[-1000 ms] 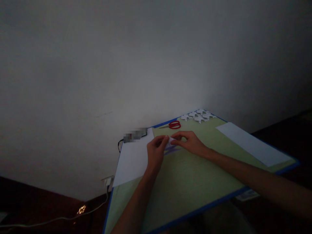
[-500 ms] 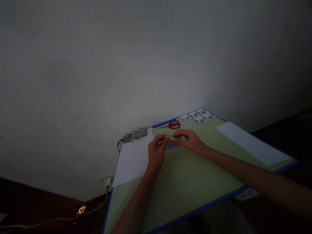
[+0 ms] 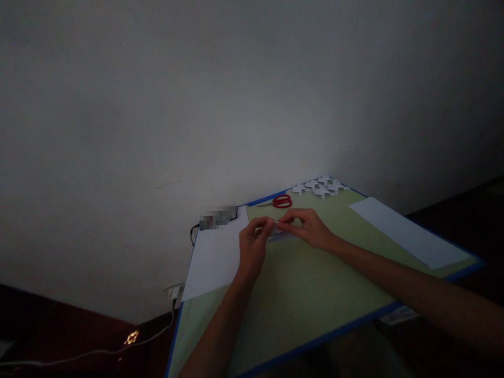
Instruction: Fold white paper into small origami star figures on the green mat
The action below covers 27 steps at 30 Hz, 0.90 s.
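Between my two hands is a small piece of white paper (image 3: 276, 222), mostly covered by the fingers, so its exact shape cannot be made out. My left hand (image 3: 253, 242) pinches it from the left with thumb and fingertips. From the right, my right hand (image 3: 307, 227) pinches it too, its fingertips close to the left thumb. Just below the fingers a pale strip of paper (image 3: 281, 237) shows over the green tabletop (image 3: 299, 294). Scissors with red handles (image 3: 282, 201) lie just beyond the hands.
Several folded white paper stars (image 3: 323, 192) lie at the far corner. A white sheet (image 3: 212, 257) covers the left side, with a blurred-out device (image 3: 218, 218) on it. Another white sheet (image 3: 409, 233) lies along the right edge. The wall (image 3: 252, 105) rises behind the table.
The fingers of my right hand have shifted slightly at the paper. My left hand stays in place, and the things on the table have not moved.
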Motion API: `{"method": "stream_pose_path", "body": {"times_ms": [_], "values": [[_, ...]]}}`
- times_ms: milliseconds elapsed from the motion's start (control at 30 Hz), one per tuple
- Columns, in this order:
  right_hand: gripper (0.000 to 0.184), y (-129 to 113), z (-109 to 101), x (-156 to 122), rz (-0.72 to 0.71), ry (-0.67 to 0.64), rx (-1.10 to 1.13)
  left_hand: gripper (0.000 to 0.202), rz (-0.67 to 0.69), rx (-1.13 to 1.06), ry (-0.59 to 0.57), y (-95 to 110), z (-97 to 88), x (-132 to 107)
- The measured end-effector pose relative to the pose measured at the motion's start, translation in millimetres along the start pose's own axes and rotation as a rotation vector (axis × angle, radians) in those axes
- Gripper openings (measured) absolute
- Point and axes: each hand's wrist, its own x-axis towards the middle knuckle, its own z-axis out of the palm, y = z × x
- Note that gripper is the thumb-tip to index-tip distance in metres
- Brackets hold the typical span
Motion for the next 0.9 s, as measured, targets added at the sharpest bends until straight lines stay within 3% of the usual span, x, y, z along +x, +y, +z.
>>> {"method": "stream_pose_path", "body": {"times_ms": [300, 600, 900], "values": [[0.026, 0, 13, -2, -0.017, -0.005, -0.160, 0.027, 0.020, 0.044, 0.055, -3, -0.4, 3], [0.015, -2, 10, -2, 0.013, -0.081, 0.013, 0.029, 0.016, 0.036, 0.076, -4, -2.6, 3], [0.020, 2, 8, -5, 0.052, -0.089, 0.080, 0.028, 0.004, 0.045, 0.077, -4, 0.0, 2]]}}
